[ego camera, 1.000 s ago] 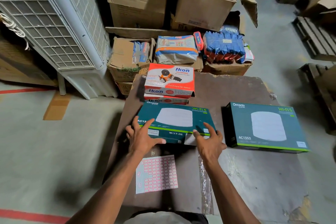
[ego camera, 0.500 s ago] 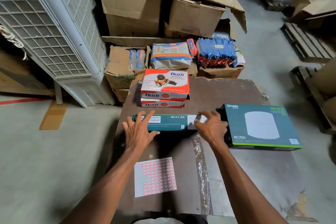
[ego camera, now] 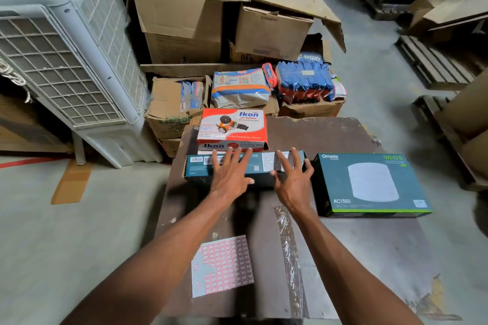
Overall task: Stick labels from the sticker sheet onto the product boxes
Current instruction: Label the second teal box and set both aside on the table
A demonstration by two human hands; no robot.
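Observation:
A teal Omada box (ego camera: 196, 173) stands tipped on its long edge at the middle of the table, its barcode face turned up toward me. It leans near the stacked red Ikon boxes (ego camera: 232, 126). My left hand (ego camera: 229, 174) and my right hand (ego camera: 293, 179) both lie on that face with fingers spread and thumbs on the lower side, holding the box. A second teal Omada box (ego camera: 369, 185) lies flat to the right. The sticker sheet (ego camera: 221, 265), white with red-bordered labels, lies flat on the table close to me, between my forearms.
The brown table top (ego camera: 317, 134) carries a strip of clear tape (ego camera: 289, 245). Open cardboard boxes (ego camera: 179, 16) and packaged goods (ego camera: 303, 82) crowd the far side. A white air cooler (ego camera: 66, 60) stands at left. Wooden pallets (ego camera: 435, 66) lie on the floor at right.
The teal box was flat with its front face up, then both hands tipped it onto its edge and further away from me. The barcode side now shows. The sticker sheet has not moved.

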